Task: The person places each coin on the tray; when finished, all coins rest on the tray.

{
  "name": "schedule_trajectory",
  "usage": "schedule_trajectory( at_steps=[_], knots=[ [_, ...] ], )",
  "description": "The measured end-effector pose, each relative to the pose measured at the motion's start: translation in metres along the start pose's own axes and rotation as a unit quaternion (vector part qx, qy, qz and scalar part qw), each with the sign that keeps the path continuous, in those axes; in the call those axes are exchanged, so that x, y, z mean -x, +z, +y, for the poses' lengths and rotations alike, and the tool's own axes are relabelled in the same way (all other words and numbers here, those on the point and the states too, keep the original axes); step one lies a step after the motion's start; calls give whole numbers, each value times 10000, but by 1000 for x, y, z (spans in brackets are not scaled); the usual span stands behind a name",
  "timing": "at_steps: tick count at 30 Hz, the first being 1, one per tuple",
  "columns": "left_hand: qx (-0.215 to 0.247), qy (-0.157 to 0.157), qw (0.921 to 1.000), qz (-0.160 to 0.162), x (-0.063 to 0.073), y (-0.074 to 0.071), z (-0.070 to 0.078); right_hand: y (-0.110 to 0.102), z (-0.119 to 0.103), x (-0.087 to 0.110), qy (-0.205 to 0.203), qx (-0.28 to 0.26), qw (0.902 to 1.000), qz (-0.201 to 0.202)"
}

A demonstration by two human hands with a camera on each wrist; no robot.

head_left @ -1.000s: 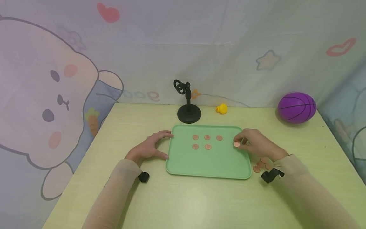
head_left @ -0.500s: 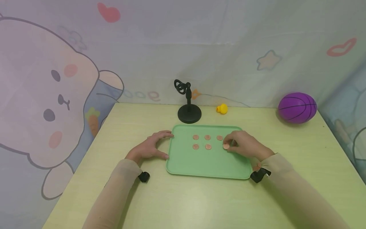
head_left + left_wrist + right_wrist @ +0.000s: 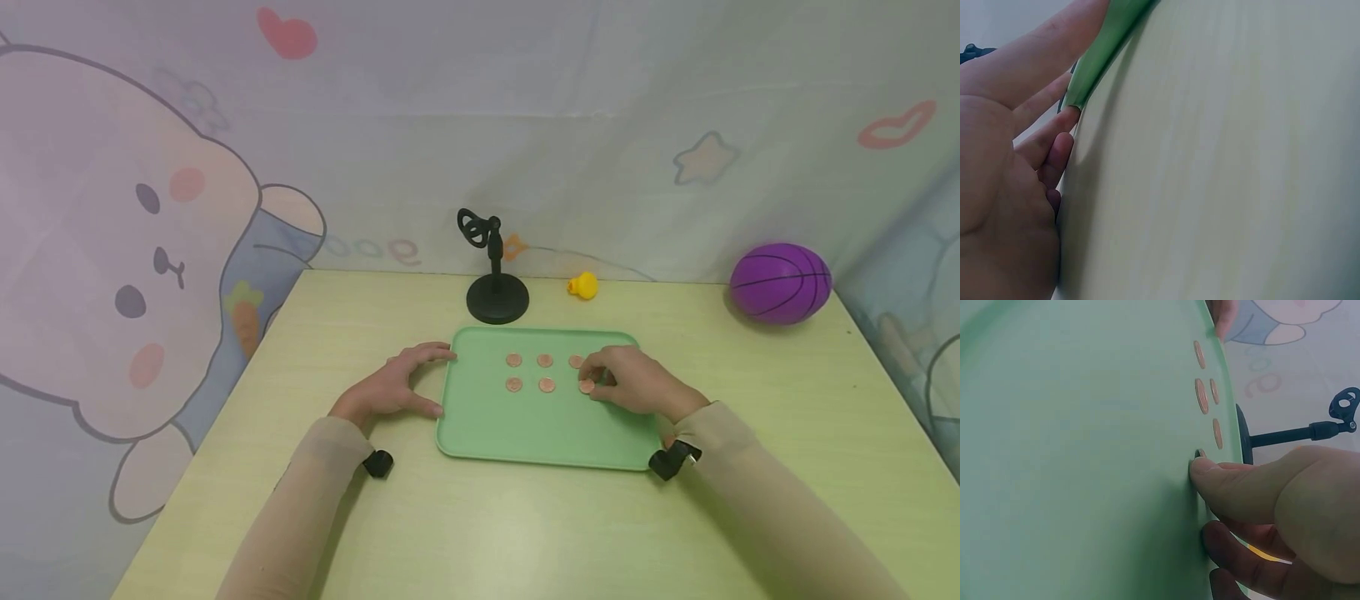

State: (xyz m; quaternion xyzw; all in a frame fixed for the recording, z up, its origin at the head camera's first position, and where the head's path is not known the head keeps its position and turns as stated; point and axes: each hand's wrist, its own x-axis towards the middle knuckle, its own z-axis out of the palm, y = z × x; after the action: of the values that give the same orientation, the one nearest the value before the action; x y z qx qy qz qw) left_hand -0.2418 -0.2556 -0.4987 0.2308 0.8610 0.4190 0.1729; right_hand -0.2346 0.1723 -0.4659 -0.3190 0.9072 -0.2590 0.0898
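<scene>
A green tray (image 3: 547,433) lies on the table with copper-coloured coins on it. Three coins form the back row, the rightmost coin (image 3: 576,361) partly behind my right fingers. In the front row lie two more, a left coin (image 3: 513,384) and a middle coin (image 3: 547,385). My right hand (image 3: 633,379) pinches another coin (image 3: 586,387) low over the tray, in line with that front row; in the right wrist view the thumb (image 3: 1207,472) covers most of it. My left hand (image 3: 392,385) rests at the tray's left edge, fingers spread, thumb and fingertips touching the rim.
Behind the tray stands a black stand (image 3: 497,297) with a round base. A small yellow toy (image 3: 583,286) sits right of it, and a purple ball (image 3: 781,283) at the back right. Loose coins (image 3: 670,439) beside the tray's right edge are mostly hidden by my right wrist.
My right hand has moved left over the tray with the pinched coin, from the right rim to beside the front row's middle coin. The left hand has stayed put.
</scene>
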Motion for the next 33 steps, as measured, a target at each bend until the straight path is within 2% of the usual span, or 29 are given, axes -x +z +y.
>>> schedule_trajectory(
  at_steps=[11,33],
  knots=[
    [-10,-47,10000,4,0,0,0,2,4,-1,107,-167,9998,53],
    [39,-108,9999,-23,0,0,0,7,4,-8,194,-12,9997,144]
  ],
)
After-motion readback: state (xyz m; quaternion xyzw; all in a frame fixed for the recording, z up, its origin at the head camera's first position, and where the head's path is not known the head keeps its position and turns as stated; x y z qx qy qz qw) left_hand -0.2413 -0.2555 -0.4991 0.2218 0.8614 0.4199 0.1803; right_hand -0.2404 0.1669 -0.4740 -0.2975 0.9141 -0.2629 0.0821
